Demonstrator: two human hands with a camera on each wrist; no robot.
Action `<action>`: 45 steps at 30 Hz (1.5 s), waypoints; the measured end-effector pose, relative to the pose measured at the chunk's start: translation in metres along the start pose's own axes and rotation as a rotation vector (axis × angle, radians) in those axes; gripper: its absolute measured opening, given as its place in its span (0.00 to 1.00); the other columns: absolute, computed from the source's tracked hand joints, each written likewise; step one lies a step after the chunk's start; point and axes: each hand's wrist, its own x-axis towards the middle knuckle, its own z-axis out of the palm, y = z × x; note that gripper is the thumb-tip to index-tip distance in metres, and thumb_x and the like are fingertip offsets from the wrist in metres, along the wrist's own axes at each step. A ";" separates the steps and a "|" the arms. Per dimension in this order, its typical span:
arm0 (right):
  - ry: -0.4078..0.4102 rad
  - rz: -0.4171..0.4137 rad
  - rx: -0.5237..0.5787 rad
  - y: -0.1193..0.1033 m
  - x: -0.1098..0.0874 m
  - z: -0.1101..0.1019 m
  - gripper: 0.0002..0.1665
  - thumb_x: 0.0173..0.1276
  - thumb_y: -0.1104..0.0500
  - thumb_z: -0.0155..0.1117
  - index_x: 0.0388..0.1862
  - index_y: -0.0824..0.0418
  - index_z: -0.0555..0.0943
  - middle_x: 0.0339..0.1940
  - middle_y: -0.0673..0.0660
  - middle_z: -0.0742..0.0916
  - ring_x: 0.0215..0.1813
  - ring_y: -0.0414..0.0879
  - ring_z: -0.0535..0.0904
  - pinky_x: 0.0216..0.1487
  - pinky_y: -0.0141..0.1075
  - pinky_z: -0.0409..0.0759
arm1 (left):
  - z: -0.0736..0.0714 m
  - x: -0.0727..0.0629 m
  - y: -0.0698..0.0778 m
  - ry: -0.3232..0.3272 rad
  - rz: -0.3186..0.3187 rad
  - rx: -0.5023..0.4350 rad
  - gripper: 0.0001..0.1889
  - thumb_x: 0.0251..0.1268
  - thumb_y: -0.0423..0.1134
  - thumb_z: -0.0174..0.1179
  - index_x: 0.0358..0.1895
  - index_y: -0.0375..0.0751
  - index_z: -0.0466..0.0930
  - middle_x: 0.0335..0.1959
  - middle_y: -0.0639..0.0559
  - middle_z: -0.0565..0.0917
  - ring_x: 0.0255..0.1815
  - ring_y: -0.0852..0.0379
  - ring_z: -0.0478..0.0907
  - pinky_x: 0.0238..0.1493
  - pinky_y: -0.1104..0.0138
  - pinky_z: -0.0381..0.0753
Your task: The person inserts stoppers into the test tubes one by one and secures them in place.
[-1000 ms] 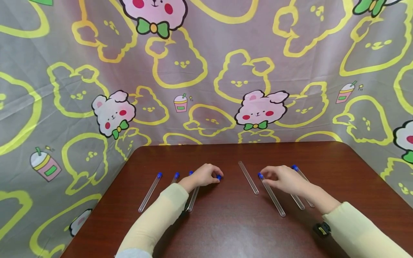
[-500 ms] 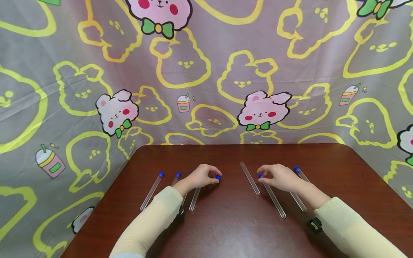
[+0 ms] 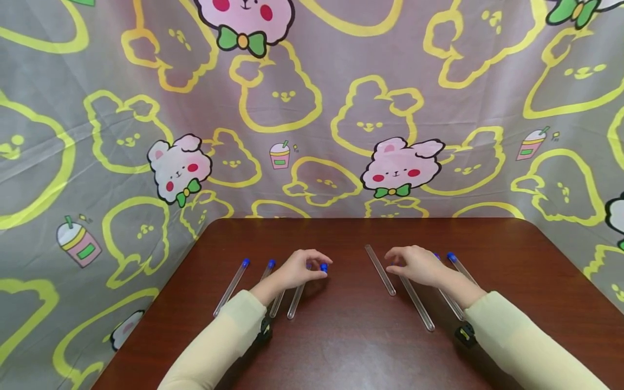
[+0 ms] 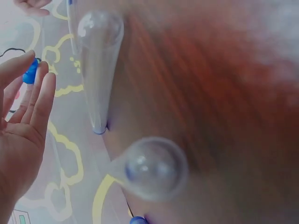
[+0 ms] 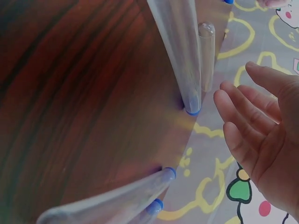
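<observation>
My left hand [image 3: 292, 269] pinches a small blue cap [image 3: 324, 267] between thumb and fingers, just above the table. The left wrist view shows the same cap [image 4: 31, 71] at the fingertips. To the right lies a clear test tube without a cap [image 3: 381, 270]. My right hand [image 3: 416, 265] hovers beside it, over the top end of a blue-capped test tube [image 3: 416, 303]. That tube's cap is mostly hidden by the fingers in the head view. In the right wrist view the right hand [image 5: 261, 135] has loosely extended fingers, with nothing between them.
Capped test tubes lie left, one outermost [image 3: 231, 287] and another nearer the middle [image 3: 296, 300]. More lie right, one beneath the right wrist [image 3: 450, 306] and one farther out [image 3: 460, 266]. A patterned cloth [image 3: 322, 130] hangs behind the brown table [image 3: 351, 346].
My left hand has drawn slightly left with the blue cap. The right hand has shifted left, covering the capped tube's end and drawing nearer the uncapped tube. The view has turned slightly.
</observation>
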 end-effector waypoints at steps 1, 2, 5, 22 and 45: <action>0.001 0.001 -0.001 0.000 0.002 0.001 0.16 0.63 0.54 0.71 0.46 0.60 0.83 0.28 0.44 0.83 0.29 0.38 0.76 0.28 0.36 0.74 | 0.000 -0.002 0.001 0.008 0.000 -0.007 0.14 0.57 0.30 0.69 0.48 0.34 0.84 0.36 0.54 0.83 0.34 0.61 0.77 0.34 0.66 0.78; 0.002 0.003 -0.003 0.001 0.003 0.002 0.16 0.63 0.53 0.71 0.46 0.60 0.83 0.28 0.44 0.83 0.29 0.38 0.76 0.28 0.37 0.74 | -0.001 -0.004 0.001 0.017 -0.005 -0.015 0.14 0.57 0.30 0.70 0.47 0.34 0.84 0.35 0.54 0.82 0.34 0.61 0.77 0.34 0.66 0.78; 0.001 0.022 -0.008 0.002 0.007 0.006 0.16 0.62 0.53 0.71 0.46 0.59 0.84 0.28 0.45 0.83 0.28 0.38 0.75 0.28 0.37 0.74 | -0.002 -0.009 0.001 0.040 -0.025 -0.056 0.12 0.55 0.31 0.71 0.44 0.33 0.85 0.33 0.53 0.82 0.32 0.58 0.78 0.33 0.66 0.79; -0.060 0.108 -0.053 0.000 0.019 0.018 0.18 0.59 0.49 0.73 0.42 0.59 0.84 0.27 0.44 0.83 0.28 0.39 0.76 0.29 0.39 0.75 | -0.022 -0.037 0.012 0.093 -0.138 -0.339 0.11 0.60 0.27 0.65 0.46 0.26 0.83 0.31 0.41 0.85 0.36 0.34 0.83 0.40 0.57 0.83; -0.124 0.200 0.118 -0.007 0.027 0.033 0.12 0.59 0.57 0.74 0.40 0.59 0.84 0.25 0.47 0.82 0.20 0.40 0.78 0.24 0.36 0.76 | -0.024 -0.052 0.011 0.076 -0.136 -0.350 0.13 0.62 0.27 0.63 0.50 0.26 0.81 0.36 0.41 0.84 0.39 0.33 0.83 0.42 0.57 0.83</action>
